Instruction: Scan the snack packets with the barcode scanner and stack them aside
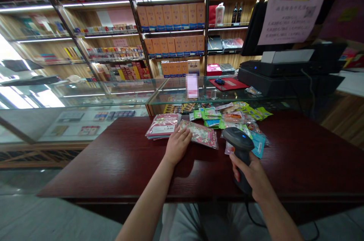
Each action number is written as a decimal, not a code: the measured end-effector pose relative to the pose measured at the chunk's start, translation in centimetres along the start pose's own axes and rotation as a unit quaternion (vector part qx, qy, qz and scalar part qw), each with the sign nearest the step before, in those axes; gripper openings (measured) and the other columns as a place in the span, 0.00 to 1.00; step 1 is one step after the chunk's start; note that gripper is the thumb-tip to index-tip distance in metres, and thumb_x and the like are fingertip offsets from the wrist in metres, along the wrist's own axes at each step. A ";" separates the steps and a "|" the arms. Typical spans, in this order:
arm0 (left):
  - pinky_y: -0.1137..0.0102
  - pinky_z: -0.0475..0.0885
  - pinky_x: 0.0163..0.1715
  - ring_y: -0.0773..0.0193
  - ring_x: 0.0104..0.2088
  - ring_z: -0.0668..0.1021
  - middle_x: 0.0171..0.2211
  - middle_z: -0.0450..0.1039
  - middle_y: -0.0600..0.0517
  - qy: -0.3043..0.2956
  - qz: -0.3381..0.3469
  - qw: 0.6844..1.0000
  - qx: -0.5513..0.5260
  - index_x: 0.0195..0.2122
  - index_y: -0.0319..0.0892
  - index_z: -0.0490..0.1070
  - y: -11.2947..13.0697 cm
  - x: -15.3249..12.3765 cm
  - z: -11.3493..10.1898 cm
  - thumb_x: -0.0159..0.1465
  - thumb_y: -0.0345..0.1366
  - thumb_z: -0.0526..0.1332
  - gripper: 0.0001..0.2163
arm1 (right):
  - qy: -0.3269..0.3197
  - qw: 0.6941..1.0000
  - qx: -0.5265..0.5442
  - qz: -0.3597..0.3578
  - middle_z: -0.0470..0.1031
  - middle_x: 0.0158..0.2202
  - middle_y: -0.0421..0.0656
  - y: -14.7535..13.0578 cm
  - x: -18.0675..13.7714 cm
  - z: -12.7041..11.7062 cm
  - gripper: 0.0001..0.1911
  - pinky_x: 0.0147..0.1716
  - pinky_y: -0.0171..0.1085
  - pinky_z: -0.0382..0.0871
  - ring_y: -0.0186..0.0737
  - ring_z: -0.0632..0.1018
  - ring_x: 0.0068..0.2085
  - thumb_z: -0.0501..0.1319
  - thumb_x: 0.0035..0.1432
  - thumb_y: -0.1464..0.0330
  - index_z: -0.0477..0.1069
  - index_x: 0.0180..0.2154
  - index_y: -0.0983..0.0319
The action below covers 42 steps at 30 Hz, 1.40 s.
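Observation:
My right hand (249,175) is wrapped round the handle of a black barcode scanner (239,140), whose head points at the snack packets ahead. My left hand (178,144) lies flat on the dark red table (113,161), fingers stretched onto the near edge of a pink patterned packet (202,134). A stack of pink and white packets (162,125) lies just left of that hand. Green, orange and blue snack packets (227,116) are heaped behind the scanner.
A glass display counter (127,93) runs behind the table, with a till and printer (287,68) at the right and a red mat with a mouse (227,82). Shelves of boxed goods (173,21) fill the back wall. The scanner's cable (250,216) hangs off the table's front edge.

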<state>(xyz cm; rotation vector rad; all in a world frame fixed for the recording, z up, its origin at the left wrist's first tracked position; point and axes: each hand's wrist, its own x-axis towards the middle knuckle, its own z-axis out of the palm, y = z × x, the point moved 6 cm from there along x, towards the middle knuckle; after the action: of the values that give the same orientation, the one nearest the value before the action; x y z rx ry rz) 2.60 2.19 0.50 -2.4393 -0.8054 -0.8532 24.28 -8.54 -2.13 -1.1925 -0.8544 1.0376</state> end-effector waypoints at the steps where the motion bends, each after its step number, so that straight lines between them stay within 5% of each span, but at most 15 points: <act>1: 0.53 0.64 0.58 0.55 0.54 0.73 0.50 0.75 0.46 0.018 -0.003 1.000 0.000 0.51 0.44 0.72 -0.2 0.0 -0.4 0.67 0.30 0.51 0.15 | -0.001 1.000 0.002 -0.002 0.64 0.14 0.31 -0.1 0.0 0.0 0.22 0.11 0.28 0.59 0.29 0.63 0.13 0.69 0.48 0.54 0.68 0.38 0.62; 8: 0.59 0.69 0.54 0.57 0.53 0.74 0.47 0.76 0.46 0.123 -0.126 0.983 -0.048 0.46 0.45 0.75 -2.9 0.0 -2.4 0.67 0.31 0.52 0.13 | 0.000 1.000 0.004 -0.003 0.64 0.14 0.31 -0.6 -0.4 0.3 0.23 0.12 0.28 0.58 0.29 0.63 0.13 0.70 0.48 0.54 0.68 0.39 0.62; 12: 0.51 0.57 0.62 0.59 0.45 0.77 0.42 0.78 0.49 0.162 -0.229 0.954 -0.100 0.43 0.45 0.75 -4.8 0.4 -2.4 0.65 0.31 0.52 0.12 | -0.005 1.000 -0.013 -0.002 0.64 0.13 0.31 -0.7 -0.5 0.5 0.23 0.13 0.28 0.58 0.29 0.63 0.13 0.68 0.49 0.54 0.67 0.38 0.62; 14: 0.51 0.56 0.62 0.61 0.38 0.78 0.37 0.79 0.52 0.187 -0.290 0.927 -0.143 0.39 0.45 0.76 -6.0 0.5 -1.8 0.65 0.33 0.54 0.10 | -0.011 1.000 -0.018 -0.004 0.64 0.14 0.31 -0.5 -0.4 0.6 0.23 0.13 0.28 0.58 0.28 0.63 0.13 0.68 0.50 0.54 0.67 0.39 0.63; 18: 0.58 0.68 0.53 0.62 0.33 0.77 0.31 0.78 0.53 0.223 -0.381 0.857 -0.267 0.33 0.43 0.75 -7.6 0.1 0.4 0.62 0.39 0.58 0.08 | -0.028 0.999 -0.017 0.001 0.64 0.15 0.31 0.0 -0.4 1.3 0.25 0.11 0.29 0.57 0.29 0.63 0.14 0.68 0.49 0.53 0.67 0.42 0.63; 22: 0.67 0.73 0.37 0.61 0.33 0.78 0.31 0.78 0.51 0.247 -0.429 0.780 -0.383 0.35 0.41 0.74 -8.2 -0.7 2.2 0.59 0.40 0.61 0.09 | -0.048 0.998 -0.034 0.015 0.64 0.15 0.31 0.5 -0.6 2.4 0.26 0.12 0.28 0.57 0.28 0.63 0.13 0.67 0.50 0.54 0.67 0.44 0.64; 27: 0.67 0.73 0.37 0.60 0.33 0.79 0.33 0.79 0.49 0.267 -0.447 0.725 -0.451 0.34 0.39 0.74 -8.2 -1.4 2.8 0.56 0.41 0.64 0.11 | -0.078 0.996 -0.044 -0.006 0.64 0.16 0.30 0.6 -0.6 4.1 0.22 0.12 0.28 0.55 0.27 0.62 0.12 0.66 0.52 0.55 0.65 0.42 0.62; 34: 0.65 0.74 0.41 0.59 0.37 0.80 0.36 0.80 0.48 0.261 -0.445 0.709 -0.480 0.38 0.40 0.74 -8.0 -1.4 2.7 0.56 0.42 0.65 0.13 | -0.091 0.994 -0.056 -0.008 0.63 0.15 0.29 0.3 -0.3 5.2 0.20 0.11 0.28 0.56 0.28 0.62 0.13 0.66 0.52 0.56 0.65 0.40 0.61; 42: 0.69 0.73 0.35 0.61 0.34 0.79 0.33 0.79 0.49 0.250 -0.456 0.741 -0.425 0.35 0.39 0.74 -7.6 -1.2 1.9 0.58 0.40 0.62 0.10 | -0.073 0.996 -0.054 -0.009 0.63 0.14 0.30 0.4 -0.2 5.1 0.21 0.11 0.29 0.56 0.28 0.62 0.12 0.66 0.50 0.54 0.67 0.38 0.62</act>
<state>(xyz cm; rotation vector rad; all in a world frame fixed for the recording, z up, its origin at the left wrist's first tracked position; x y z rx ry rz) -2.25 8.43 -0.10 -2.0665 -1.6706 -2.5940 19.44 -7.09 -1.60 -1.2088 -1.0448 1.0842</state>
